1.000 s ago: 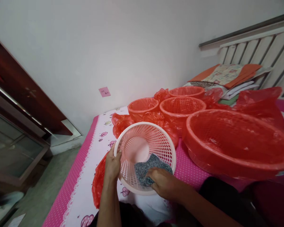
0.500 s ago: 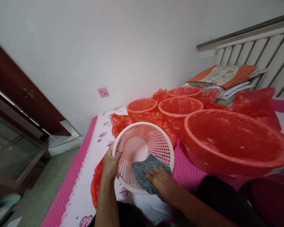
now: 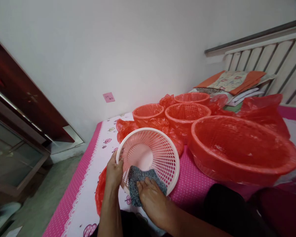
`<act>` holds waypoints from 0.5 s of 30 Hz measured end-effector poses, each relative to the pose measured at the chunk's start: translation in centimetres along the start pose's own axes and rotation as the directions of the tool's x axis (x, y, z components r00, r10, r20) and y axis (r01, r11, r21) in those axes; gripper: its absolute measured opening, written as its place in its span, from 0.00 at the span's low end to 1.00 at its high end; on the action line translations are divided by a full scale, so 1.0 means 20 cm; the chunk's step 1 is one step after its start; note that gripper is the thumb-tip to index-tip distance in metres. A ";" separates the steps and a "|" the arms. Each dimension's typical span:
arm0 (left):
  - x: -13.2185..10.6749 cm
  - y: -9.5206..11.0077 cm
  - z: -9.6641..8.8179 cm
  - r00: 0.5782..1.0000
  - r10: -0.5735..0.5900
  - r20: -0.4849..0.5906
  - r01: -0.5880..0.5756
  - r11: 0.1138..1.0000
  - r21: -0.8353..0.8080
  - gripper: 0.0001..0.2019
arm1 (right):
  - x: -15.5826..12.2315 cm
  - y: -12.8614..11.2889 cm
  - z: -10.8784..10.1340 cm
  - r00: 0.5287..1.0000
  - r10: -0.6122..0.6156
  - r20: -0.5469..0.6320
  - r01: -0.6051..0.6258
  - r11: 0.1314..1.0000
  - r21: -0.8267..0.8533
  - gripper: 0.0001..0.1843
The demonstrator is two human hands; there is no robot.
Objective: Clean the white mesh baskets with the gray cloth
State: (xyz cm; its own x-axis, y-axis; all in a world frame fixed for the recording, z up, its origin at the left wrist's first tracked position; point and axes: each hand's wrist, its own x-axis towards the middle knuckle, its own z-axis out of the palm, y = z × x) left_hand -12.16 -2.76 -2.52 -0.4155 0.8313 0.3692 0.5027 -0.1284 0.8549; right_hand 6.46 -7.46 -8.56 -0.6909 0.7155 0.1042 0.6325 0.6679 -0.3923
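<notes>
The left hand clasps the pale pink basket at its left rim, thumb inside, as before. The right hand has its fingers laid slightly spread on the grey cloth; I cannot tell whether its hidden thumb pinches. Both have shifted left along the near rim since the earlier frame. The tilted basket sits before 4 red baskets.

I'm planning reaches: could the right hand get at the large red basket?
Probably yes: nothing seems to block the large red basket, though the right hand is on the grey cloth.
</notes>
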 end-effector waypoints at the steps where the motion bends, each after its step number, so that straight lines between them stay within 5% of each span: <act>1: 0.00 0.00 0.00 1.000 0.006 0.024 -0.006 1.000 -0.009 0.21 | 0.00 0.01 0.01 1.000 -0.009 0.007 0.008 1.000 0.030 0.29; 4: 0.01 -0.01 -0.01 0.998 0.010 0.054 -0.009 1.000 -0.023 0.22 | 0.00 0.07 -0.02 0.998 -0.061 0.000 0.060 0.980 0.192 0.31; 10: 0.02 -0.04 0.00 0.995 0.017 0.097 -0.008 0.996 -0.093 0.23 | -0.02 0.19 -0.11 1.000 0.006 0.015 -0.012 0.867 0.499 0.14; 12: 0.01 -0.04 0.00 0.995 0.007 0.104 0.004 0.994 -0.110 0.23 | -0.02 0.22 -0.10 0.998 0.063 0.023 -0.063 0.761 0.646 0.15; 15: 0.01 -0.02 0.00 0.995 0.002 0.100 0.008 0.994 -0.105 0.23 | -0.02 0.26 -0.07 0.983 0.125 0.133 -0.175 0.440 0.881 0.23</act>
State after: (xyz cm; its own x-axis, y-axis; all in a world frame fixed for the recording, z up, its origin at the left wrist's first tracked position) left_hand -12.53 -2.54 -2.82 -0.3368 0.8808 0.3328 0.4169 -0.1775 0.8915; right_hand 10.52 -3.98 -9.42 -0.6471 0.7593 -0.0683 0.0911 -0.0119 -0.9958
